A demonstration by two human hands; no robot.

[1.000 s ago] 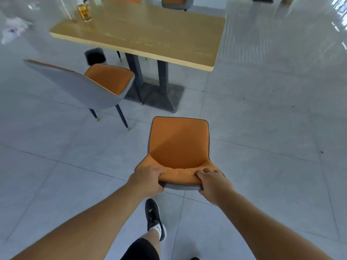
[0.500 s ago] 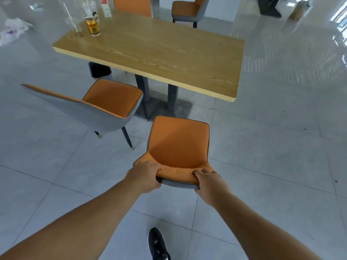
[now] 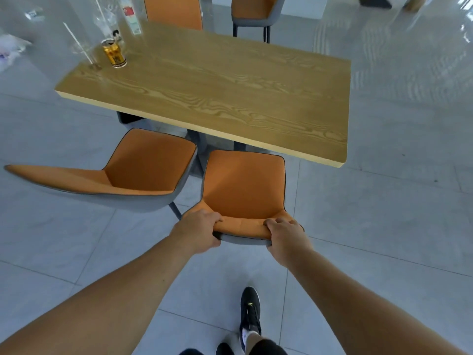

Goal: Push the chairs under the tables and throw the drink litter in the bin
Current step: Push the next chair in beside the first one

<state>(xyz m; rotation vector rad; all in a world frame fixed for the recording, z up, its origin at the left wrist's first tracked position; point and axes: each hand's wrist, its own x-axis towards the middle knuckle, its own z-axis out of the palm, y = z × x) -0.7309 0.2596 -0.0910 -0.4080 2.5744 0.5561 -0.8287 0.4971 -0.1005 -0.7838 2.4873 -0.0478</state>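
Note:
An orange-seated chair (image 3: pixel 244 185) with a grey shell stands just in front of me, its seat front at the near edge of the wooden table (image 3: pixel 230 88). My left hand (image 3: pixel 198 233) and my right hand (image 3: pixel 286 238) both grip the top of its backrest. A second orange chair (image 3: pixel 143 165) stands to the left, turned sideways, its seat front close to the table edge. On the table's far left corner stand a gold drink can (image 3: pixel 114 53), a clear bottle (image 3: pixel 130 16) with a label and a clear plastic cup with a straw (image 3: pixel 87 47).
Two more orange chairs (image 3: pixel 174 11) (image 3: pixel 256 11) stand on the table's far side. A dark bin (image 3: pixel 128 117) peeks out beneath the table's left end. White litter (image 3: pixel 10 47) lies on the floor at far left. Glossy grey tiles stretch to the right.
I have walked forward with the chair in both hands; its seat has gone from well short of the table to the table's near edge, beside the other chair.

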